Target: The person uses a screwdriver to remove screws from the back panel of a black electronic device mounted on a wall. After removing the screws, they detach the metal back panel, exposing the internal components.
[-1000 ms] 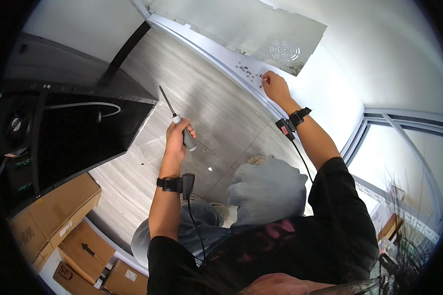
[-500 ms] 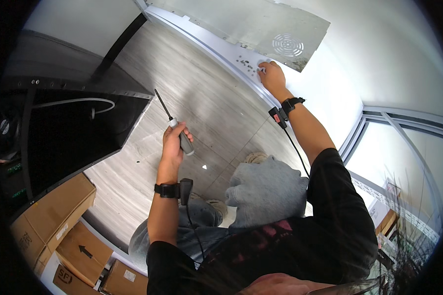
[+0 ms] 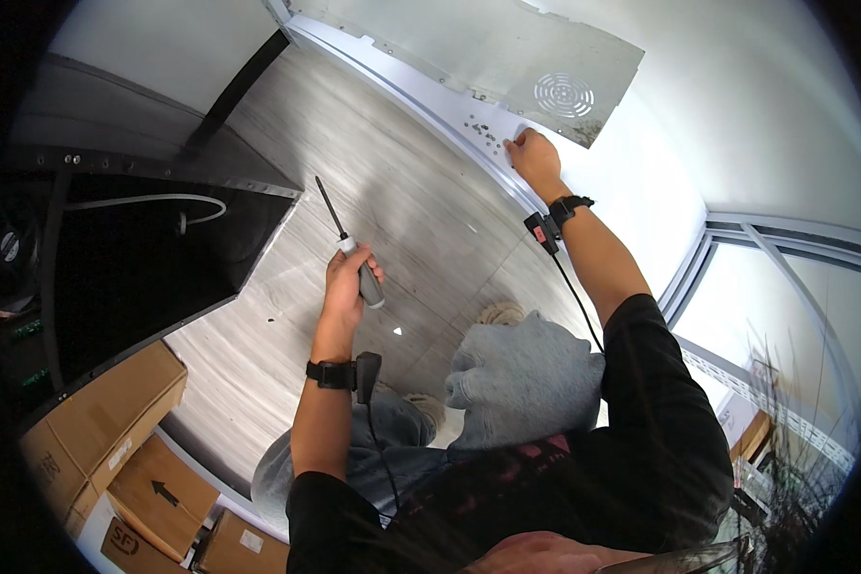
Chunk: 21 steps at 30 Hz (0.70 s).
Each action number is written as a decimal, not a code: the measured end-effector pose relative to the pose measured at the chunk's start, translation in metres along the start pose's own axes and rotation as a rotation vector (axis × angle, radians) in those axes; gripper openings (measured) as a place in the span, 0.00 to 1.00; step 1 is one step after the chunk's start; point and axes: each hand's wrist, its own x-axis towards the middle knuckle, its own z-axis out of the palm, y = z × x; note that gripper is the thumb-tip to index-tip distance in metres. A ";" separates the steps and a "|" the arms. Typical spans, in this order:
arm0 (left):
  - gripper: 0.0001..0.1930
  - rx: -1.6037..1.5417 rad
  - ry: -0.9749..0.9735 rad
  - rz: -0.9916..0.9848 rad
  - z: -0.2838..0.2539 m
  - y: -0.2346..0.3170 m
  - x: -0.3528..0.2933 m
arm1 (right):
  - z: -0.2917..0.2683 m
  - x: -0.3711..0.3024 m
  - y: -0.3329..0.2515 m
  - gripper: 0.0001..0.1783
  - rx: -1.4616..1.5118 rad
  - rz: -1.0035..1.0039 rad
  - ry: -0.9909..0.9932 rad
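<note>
A screwdriver [image 3: 370,287] with a grey and white handle is gripped in my left hand [image 3: 346,282], its dark shaft pointing up and away over the floor. My right hand [image 3: 534,158] rests at the white ledge [image 3: 421,91], its fingers bent and pinched beside a scatter of small screws [image 3: 485,128]. Whatever sits between those fingertips is too small or hidden to make out. Just beyond the screws lies a flat grey metal panel [image 3: 488,53] with a round pattern of vent slots.
To the left stands a black open-fronted metal cabinet [image 3: 143,249] with a grey cable [image 3: 143,199] inside. Cardboard boxes [image 3: 115,411] are stacked at the lower left. Wood-look flooring [image 3: 421,191] lies between cabinet and ledge. A black cable [image 3: 574,287] hangs from each wrist strap.
My left hand and the screwdriver have shifted slightly right and nearer to me. My right hand has moved a little, staying beside the screws with its fingers drawn in.
</note>
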 end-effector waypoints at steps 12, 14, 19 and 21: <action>0.06 0.011 0.003 -0.034 -0.002 -0.009 0.009 | 0.007 0.008 0.015 0.10 0.063 0.017 0.068; 0.06 0.018 -0.011 -0.041 0.000 -0.011 0.010 | 0.000 0.005 0.018 0.09 0.093 0.025 0.066; 0.06 0.080 -0.023 -0.064 0.017 -0.007 0.009 | -0.023 -0.018 0.041 0.05 0.338 0.089 -0.077; 0.06 0.060 -0.056 -0.058 0.021 -0.004 0.011 | -0.040 -0.035 0.047 0.05 0.727 0.220 -0.185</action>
